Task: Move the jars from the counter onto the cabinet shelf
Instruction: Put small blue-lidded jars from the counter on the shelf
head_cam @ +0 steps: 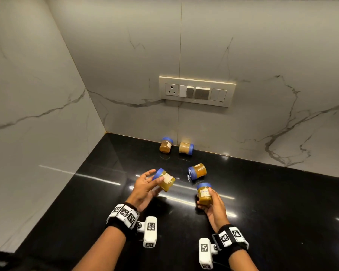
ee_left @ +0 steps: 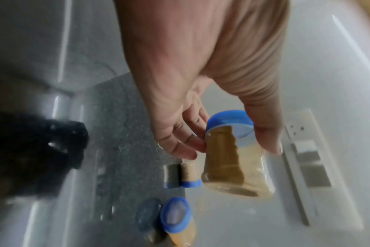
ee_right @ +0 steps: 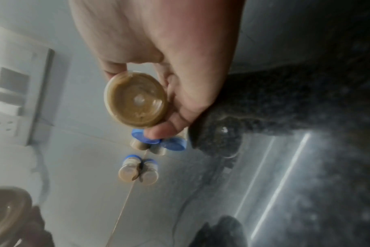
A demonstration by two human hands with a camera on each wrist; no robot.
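My left hand (head_cam: 145,187) holds a blue-lidded jar of yellow-brown paste (head_cam: 164,179) tilted above the black counter (head_cam: 272,202); in the left wrist view my fingers and thumb pinch that jar (ee_left: 232,160) near its lid. My right hand (head_cam: 213,206) grips a second jar (head_cam: 204,194) upright, lid up; the right wrist view shows this jar's round base (ee_right: 135,100). Three more jars lie on their sides on the counter: one in the middle (head_cam: 197,171) and two by the back wall (head_cam: 166,145) (head_cam: 186,148). No cabinet shelf is in view.
Marble walls close the counter at the back and on the left, meeting in a corner. A switch and socket plate (head_cam: 197,91) is mounted on the back wall above the far jars. The glossy counter stretches on to the right and toward me.
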